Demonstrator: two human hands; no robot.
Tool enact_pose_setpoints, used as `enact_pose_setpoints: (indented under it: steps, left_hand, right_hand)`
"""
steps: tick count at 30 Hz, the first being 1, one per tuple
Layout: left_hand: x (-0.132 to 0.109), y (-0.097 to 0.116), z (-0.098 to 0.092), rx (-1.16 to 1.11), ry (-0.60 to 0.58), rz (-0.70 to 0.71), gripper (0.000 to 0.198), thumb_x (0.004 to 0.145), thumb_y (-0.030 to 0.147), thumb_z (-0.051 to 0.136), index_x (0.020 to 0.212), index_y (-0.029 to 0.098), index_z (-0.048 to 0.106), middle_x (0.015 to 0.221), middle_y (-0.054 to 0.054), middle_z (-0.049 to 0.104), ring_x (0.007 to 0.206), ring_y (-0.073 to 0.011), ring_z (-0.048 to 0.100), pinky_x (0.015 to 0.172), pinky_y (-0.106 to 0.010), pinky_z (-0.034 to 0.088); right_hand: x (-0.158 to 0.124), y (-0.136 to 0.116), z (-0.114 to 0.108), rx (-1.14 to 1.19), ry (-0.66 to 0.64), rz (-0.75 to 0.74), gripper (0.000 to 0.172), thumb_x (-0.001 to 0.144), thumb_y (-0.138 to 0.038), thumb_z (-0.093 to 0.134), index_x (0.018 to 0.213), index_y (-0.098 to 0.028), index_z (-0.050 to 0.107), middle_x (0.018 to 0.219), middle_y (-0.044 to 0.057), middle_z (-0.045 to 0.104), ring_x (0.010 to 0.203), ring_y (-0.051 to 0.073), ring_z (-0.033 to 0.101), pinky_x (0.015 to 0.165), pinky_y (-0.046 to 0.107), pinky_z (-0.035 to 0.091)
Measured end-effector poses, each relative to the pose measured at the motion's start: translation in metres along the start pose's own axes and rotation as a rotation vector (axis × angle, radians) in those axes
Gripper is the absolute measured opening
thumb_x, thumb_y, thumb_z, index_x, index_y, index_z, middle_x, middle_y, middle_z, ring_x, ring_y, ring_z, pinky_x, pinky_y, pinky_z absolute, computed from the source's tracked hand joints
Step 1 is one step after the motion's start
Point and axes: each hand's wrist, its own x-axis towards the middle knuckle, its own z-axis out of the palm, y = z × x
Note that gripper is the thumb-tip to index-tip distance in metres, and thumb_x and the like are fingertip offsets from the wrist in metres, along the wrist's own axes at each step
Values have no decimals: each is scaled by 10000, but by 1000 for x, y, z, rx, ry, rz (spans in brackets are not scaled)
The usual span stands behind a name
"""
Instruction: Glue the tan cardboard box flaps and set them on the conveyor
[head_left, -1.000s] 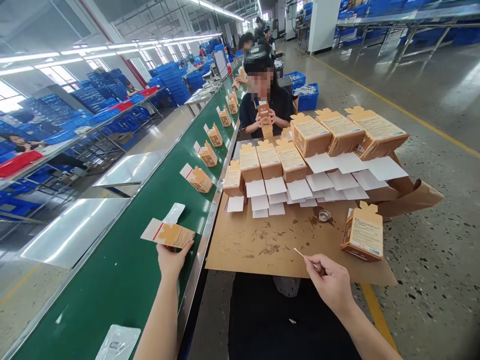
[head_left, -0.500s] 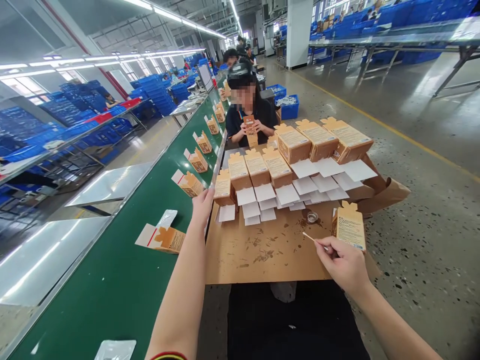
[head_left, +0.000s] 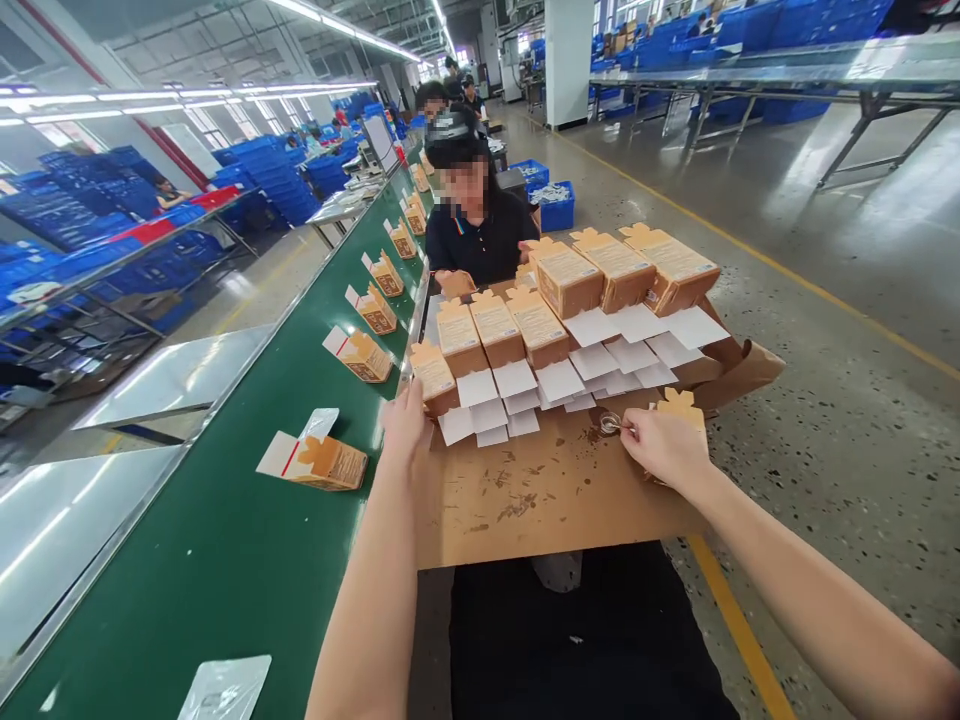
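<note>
My left hand [head_left: 403, 425] is at the near left end of the stacked cartons, its fingers against the side of a small brown carton [head_left: 433, 378] with a scalloped flap. Its thumb side is partly hidden. In my right hand [head_left: 664, 445] a thin cotton swab [head_left: 622, 427] is pinched between thumb and fingers. The swab's tip is at a small clear round dish [head_left: 609, 423] on the brown cardboard. Behind my right hand stands another carton [head_left: 681, 403], mostly covered by the hand.
Several cartons with white flaps [head_left: 487, 415] are piled across the cardboard-topped table [head_left: 517, 520]. On the left, a green conveyor belt [head_left: 187, 570] carries open cartons [head_left: 341, 465] and a silvery packet [head_left: 226, 688]. A co-worker [head_left: 480, 240] sits across the pile.
My right hand has moved forward and left, bringing the swab to the dish. My left hand stays at the carton, which has shifted slightly. The co-worker's raised carton has been lowered from sight.
</note>
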Motion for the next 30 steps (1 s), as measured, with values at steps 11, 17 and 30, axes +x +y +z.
enact_pose_setpoints:
  steps: [11, 17, 30]
  left_hand:
    - [-90, -1, -14, -514, 89, -50, 678, 1029, 623, 739, 1625, 301, 719, 1678, -128, 751, 1648, -375, 632, 1358, -513, 527]
    - [-182, -49, -14, -732, -51, -235, 906, 766, 680, 1036, 1531, 286, 751, 1573, -174, 816, 1462, -441, 786, 1154, -555, 694]
    - [-191, -53, 7, -567, -203, -238, 916, 644, 588, 1156, 1355, 252, 686, 1356, -161, 869, 1293, -391, 867, 1157, -565, 695]
  right_hand:
    - [4, 3, 5, -11, 50, -41, 233, 1039, -211, 701, 812, -251, 730, 686, 53, 728, 645, 219, 646, 631, 346, 335]
    - [4, 4, -3, -26, 41, 2, 245, 1051, -190, 686, 817, -260, 708, 706, 40, 724, 681, 223, 674, 645, 344, 363]
    - [-101, -126, 135, 484, 136, -509, 265, 1066, -150, 655, 839, -263, 732, 685, -26, 736, 597, 143, 624, 662, 269, 421]
